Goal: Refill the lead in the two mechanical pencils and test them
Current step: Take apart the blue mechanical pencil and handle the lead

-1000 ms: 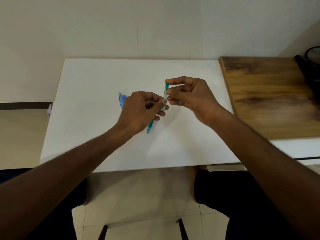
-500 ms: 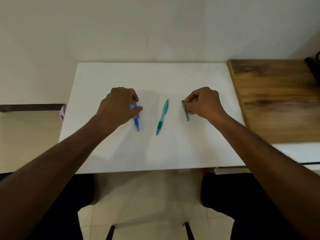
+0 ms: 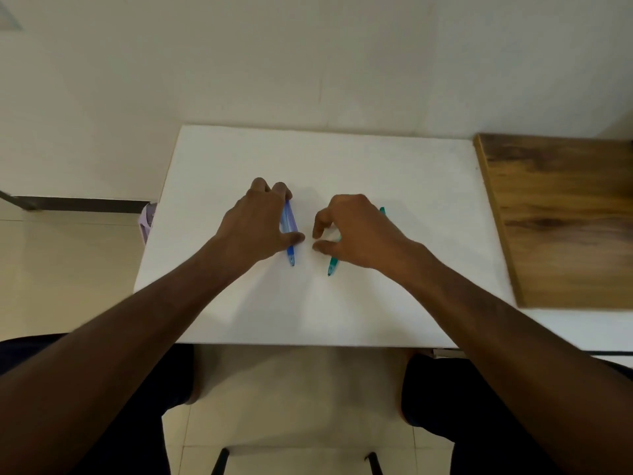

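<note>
Head view
Pencils: two on the white worktop (image 3: 394, 173); blue pencil (image 3: 289, 231), green pencil (image 3: 332, 265).
Left hand (image 3: 260, 224): palm down, fingers pinching the blue pencil.
Right hand (image 3: 356, 231): curled loosely over the green pencil, grip unclear.
Room: bare worktop all around; wooden board (image 3: 561, 217) at right edge.

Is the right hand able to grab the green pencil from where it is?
Probably yes. The right hand hovers right over the green pencil with its fingers curled open. The pencil lies flat on the white table and nothing blocks it. The left hand is busy at the blue pencil.
</note>
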Available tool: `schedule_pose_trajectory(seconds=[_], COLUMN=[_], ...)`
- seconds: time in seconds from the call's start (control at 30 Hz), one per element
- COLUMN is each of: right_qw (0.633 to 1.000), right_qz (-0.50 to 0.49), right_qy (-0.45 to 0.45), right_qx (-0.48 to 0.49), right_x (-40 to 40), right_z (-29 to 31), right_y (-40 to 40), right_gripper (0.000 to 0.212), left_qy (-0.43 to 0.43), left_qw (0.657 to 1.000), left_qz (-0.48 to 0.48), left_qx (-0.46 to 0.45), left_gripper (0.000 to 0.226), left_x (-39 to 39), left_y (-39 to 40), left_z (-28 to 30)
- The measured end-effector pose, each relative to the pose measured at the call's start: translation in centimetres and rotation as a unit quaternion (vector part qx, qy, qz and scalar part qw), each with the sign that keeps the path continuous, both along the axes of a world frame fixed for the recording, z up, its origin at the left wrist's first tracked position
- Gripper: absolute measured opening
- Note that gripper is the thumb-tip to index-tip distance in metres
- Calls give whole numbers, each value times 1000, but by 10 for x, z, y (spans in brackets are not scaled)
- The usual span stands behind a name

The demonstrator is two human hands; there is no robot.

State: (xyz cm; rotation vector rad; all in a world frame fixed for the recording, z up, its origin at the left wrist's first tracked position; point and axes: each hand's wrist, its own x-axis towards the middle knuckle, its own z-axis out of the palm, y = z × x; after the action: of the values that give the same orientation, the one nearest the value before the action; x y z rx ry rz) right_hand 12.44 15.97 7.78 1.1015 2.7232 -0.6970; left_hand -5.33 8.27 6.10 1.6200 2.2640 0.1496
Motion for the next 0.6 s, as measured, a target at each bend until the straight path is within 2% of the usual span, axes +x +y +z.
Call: schedule_pose_trajectory(seconds=[0.17,0.37,0.53,0.6], right_qw=[998,989,994,997], right_qz=[3,-2,-9,-23], right_qy=[-68,-146,-98,-74], right_qx=[-3,-3,38,21], right_x=[1,12,5,0], right_z=[7,13,7,3], right_y=[10,29,24,20], right_gripper=[11,22,6,12], left_qy=[-43,-60,-56,-54], left_qw=[999,998,996,995], left_qz=[-8,-4,36,49], left_qx=[9,13,52,67], left_gripper=[78,80,59,47], left_x=[0,-4,-5,-7], left_y=[-5,-9,-10,-12], left_z=[-1,-10,-22,-27])
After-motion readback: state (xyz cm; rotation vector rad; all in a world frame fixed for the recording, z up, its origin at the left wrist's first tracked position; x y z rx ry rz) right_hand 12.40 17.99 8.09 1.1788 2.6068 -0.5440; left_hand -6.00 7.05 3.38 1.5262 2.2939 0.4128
